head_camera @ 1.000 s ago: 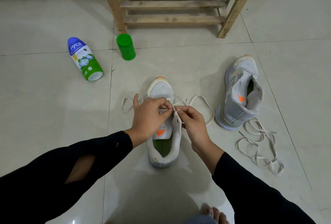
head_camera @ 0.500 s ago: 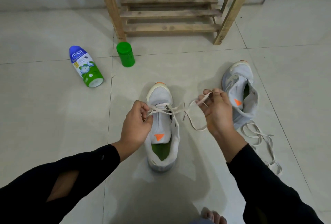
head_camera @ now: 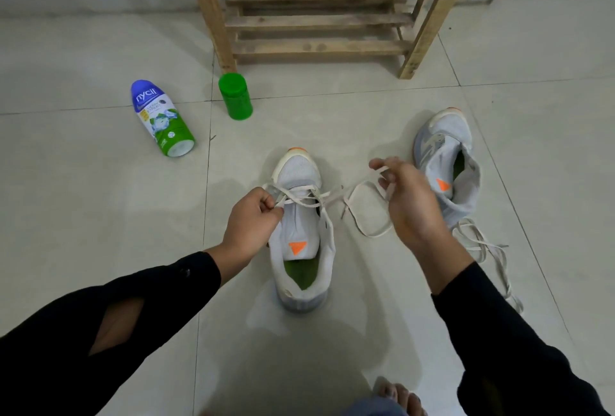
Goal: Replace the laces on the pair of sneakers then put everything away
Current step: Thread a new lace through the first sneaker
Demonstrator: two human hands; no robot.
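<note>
- Fingers of the left hand, centre of frame, are curled and pinch one end of the lace at the left side of the near sneaker.
- Near sneaker stands upright on the floor at centre, toe toward the top of the frame. The lace crosses only the eyelets nearest the toe; the tongue and upper eyelets are bare.
- Fingers of the right hand, right of centre, are curled round the other end of the lace. It is held off the floor with a slack loop hanging below.
- Second sneaker, right of frame and partly behind the right hand, shows no lace threaded. A loose lace lies tangled beside it, lower right; old or new cannot be told.
- Step in hand, by judgement: early rows of lacing the first sneaker. Second sneaker and tidying are not yet begun.
- Next move calls for evening the two ends, then a fine pinch on one tip to feed the next eyelet, with the other hand steadying the sneaker.
- Edges and room:
  - Upper left, a bottle lies on its side and a green jar stands near the leg of the wooden rack. All are well apart from the hands.
  - Left of the near sneaker the floor is open.
  - Right side is tighter, and the slack loop could snag on the second sneaker.
  - A bare foot sits at the bottom edge.
</note>
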